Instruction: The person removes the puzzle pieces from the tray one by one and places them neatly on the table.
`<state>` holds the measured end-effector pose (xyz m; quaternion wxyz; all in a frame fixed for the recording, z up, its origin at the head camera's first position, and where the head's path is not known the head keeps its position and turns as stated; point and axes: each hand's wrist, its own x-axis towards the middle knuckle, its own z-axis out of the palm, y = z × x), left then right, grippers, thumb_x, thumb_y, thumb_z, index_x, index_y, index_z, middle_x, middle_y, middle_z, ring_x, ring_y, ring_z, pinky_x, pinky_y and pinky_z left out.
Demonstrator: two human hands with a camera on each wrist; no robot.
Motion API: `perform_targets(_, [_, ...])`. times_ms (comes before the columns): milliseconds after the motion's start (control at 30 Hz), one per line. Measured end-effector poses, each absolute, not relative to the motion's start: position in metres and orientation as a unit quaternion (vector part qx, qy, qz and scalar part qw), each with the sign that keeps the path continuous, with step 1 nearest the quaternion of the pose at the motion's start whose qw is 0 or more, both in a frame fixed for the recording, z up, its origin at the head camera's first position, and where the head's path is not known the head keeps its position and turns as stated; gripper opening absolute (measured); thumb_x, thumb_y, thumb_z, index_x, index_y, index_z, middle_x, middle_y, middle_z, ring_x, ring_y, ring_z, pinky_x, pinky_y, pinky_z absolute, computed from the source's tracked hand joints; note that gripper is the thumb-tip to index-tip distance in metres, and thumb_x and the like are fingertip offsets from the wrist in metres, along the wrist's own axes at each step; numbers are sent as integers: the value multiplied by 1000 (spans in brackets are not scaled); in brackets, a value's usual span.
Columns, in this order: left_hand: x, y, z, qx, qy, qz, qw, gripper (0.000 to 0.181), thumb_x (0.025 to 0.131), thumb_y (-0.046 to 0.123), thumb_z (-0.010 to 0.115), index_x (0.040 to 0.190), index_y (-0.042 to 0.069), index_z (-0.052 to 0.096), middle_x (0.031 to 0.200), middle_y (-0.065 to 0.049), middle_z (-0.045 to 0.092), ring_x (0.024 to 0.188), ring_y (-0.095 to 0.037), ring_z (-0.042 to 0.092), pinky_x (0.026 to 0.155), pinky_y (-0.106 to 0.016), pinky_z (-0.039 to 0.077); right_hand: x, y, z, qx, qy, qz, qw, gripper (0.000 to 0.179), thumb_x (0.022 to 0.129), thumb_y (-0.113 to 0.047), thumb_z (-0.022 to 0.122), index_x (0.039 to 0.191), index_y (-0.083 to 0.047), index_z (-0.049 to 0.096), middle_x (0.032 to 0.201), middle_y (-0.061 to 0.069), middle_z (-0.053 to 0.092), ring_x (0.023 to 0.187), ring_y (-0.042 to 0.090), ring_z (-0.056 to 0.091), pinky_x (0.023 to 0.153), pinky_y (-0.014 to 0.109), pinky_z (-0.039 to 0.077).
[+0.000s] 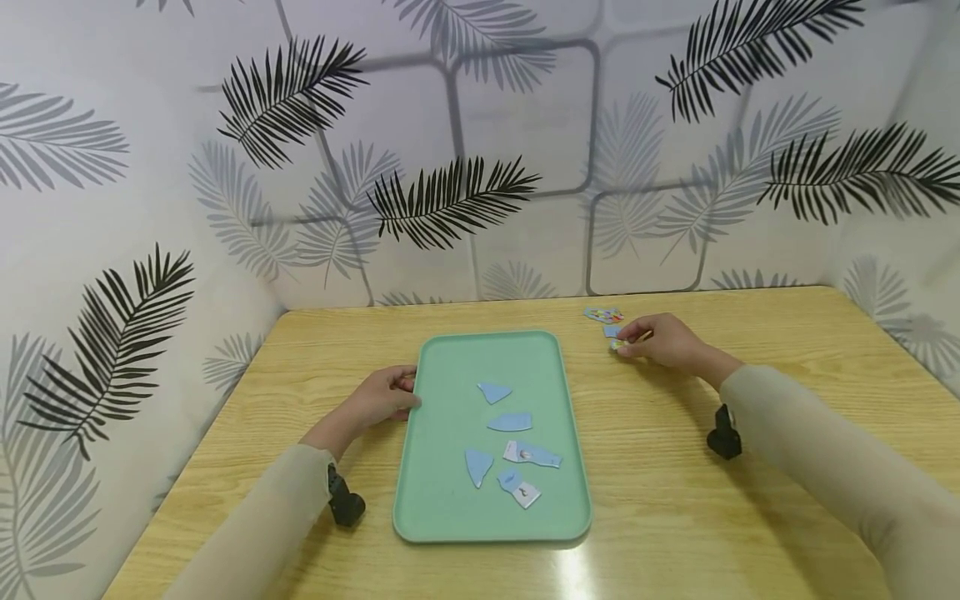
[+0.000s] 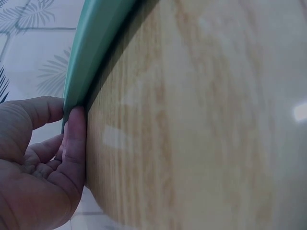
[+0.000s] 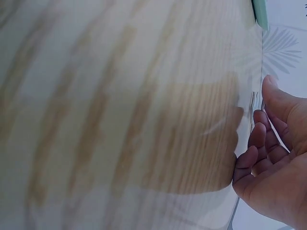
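Observation:
My left hand (image 1: 382, 395) grips the left rim of a light green tray (image 1: 442, 500), thumb on the rim and fingers curled against its outer side. The left wrist view shows the same tray edge (image 2: 88, 52) between thumb and fingers. Beyond the tray's far right corner, my right hand (image 1: 663, 340) pinches a small puzzle piece (image 1: 618, 343) with yellow markings, low over the table. In the right wrist view the thumb and curled fingers (image 3: 259, 136) partly hide the pieces. A plain blue piece (image 1: 611, 331) lies just beyond the fingertips.
A colourful puzzle piece (image 1: 604, 315) lies near the table's back edge. Several blue pieces lie spread on the tray, among them a triangular one (image 1: 478, 467) and one with a white end (image 1: 519, 488). Leaf-patterned walls (image 1: 517, 242) border the wooden table (image 1: 675, 517).

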<state>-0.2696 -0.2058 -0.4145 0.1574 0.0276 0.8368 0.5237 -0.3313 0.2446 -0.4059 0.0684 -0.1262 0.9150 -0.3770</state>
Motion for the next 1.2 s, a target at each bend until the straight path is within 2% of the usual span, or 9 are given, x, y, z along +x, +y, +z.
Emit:
perform_targets(367, [-268,-206,-415,28,841,517,157,59,92,1,62,146,-1,39,110,-14,52,99,-24,55,80,-36,55,-335,247,-410,-128,919,-369,58,29,90,-20,72,110,1,69,104,13,63,95,27,56,75,32,46])
perform_targets(633, [-268,-205,-414,39,840,517,160,59,92,2,62,146,-3,37,110,-15,51,99,-24,55,80,-37,54,-336,246,-413,-132,919,-369,52,29,88,-21,74,107,1,69,99,11,65,90,26,57,70,30,47])
perform_targets(867, [-269,-205,-414,30,840,518,158,58,92,1,62,146,0,39,109,-14,52,98,-24,55,80,-36,54,-336,245,-414,-135,923,-359,40,27,88,-20,74,105,1,69,98,11,65,91,27,58,76,35,45])
perform_targets(1200, [-270,-205,-414,26,842,515,159,58,92,2,62,146,1,40,109,-13,51,98,-23,55,81,-36,54,-337,245,-415,-118,922,-366,55,30,89,-21,73,110,0,68,102,10,62,93,26,55,79,36,44])
